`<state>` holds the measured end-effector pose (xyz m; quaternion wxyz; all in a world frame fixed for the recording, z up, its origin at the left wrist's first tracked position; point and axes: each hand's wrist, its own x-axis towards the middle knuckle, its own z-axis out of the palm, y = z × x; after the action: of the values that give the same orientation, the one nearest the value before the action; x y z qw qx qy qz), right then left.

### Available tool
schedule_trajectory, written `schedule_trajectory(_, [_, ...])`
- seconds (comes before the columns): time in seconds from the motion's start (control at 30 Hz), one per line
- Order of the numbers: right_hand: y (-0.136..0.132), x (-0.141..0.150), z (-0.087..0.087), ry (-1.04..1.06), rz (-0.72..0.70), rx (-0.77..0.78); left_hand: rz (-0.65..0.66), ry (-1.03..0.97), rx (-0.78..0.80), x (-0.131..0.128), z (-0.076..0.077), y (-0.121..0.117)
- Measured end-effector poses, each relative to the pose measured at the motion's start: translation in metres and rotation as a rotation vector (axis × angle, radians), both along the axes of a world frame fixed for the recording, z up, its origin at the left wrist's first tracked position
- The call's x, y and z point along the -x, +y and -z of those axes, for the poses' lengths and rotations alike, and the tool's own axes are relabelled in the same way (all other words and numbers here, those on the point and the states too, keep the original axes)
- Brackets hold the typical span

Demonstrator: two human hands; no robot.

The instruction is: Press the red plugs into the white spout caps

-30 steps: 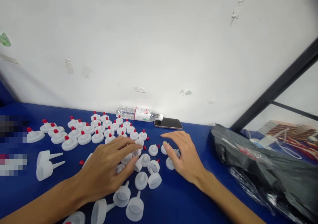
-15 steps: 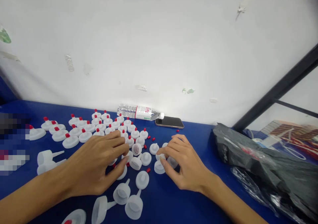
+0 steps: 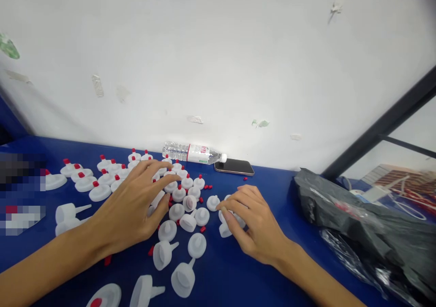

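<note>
My left hand (image 3: 139, 200) is over the left group of white plastic nozzle caps (image 3: 199, 182) with red tips. Its fingers are apart; a white piece shows in the gap behind the thumb, with no clear grip on it. On the right, my right hand (image 3: 254, 218) has thumb and index fingertips together, low over a few white nozzle caps (image 3: 225, 230) that it partly covers. What the pinch holds is hidden. Between the hands lie untipped nozzle caps (image 3: 202, 216), some on their sides, and loose red tips (image 3: 203, 229).
A water bottle (image 3: 199, 154) lies along the wall beside a phone (image 3: 235, 166). Black plastic bags (image 3: 340, 211) fill the right side by a dark metal bar (image 3: 378, 125). More nozzle caps (image 3: 183, 279) lie at the table's front.
My left hand has moved up and left, its fingers spreading and uncovering caps near the middle. A front nozzle cap has shifted. My right thumb and index finger have come together.
</note>
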<state>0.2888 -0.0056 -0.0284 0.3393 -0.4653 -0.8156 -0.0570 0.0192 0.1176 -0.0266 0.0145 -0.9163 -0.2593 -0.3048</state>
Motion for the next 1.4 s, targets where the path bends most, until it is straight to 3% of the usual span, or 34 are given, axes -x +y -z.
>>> schedule_trajectory(0.17, [0.011,0.005,-0.008,-0.007,0.096,0.123,-0.046,0.065,0.100,0.003,0.019,0.014])
schedule_trajectory(0.27, [0.040,0.020,-0.022,-0.052,0.165,0.248,-0.016,0.081,0.128,-0.001,0.018,0.014])
schedule_trajectory(0.4, [0.089,0.042,-0.033,-0.271,0.115,0.404,0.028,0.099,0.158,-0.008,0.013,0.009])
schedule_trajectory(0.5, [0.105,0.051,-0.029,-0.326,0.066,0.421,0.024,0.093,0.146,-0.013,0.015,0.008])
schedule_trajectory(0.63, [0.100,0.053,-0.017,-0.339,0.034,0.397,0.018,0.090,0.101,-0.018,0.022,0.010])
schedule_trajectory(0.9, [0.102,0.034,-0.011,0.003,0.032,0.417,0.029,0.069,0.081,-0.018,0.030,0.012])
schedule_trajectory(1.2, [0.108,0.014,-0.018,0.416,-0.094,0.768,-0.012,0.021,0.118,-0.020,0.029,0.010])
schedule_trajectory(1.4, [0.109,0.009,-0.020,0.557,-0.054,0.799,0.005,0.025,0.166,-0.019,0.028,0.009])
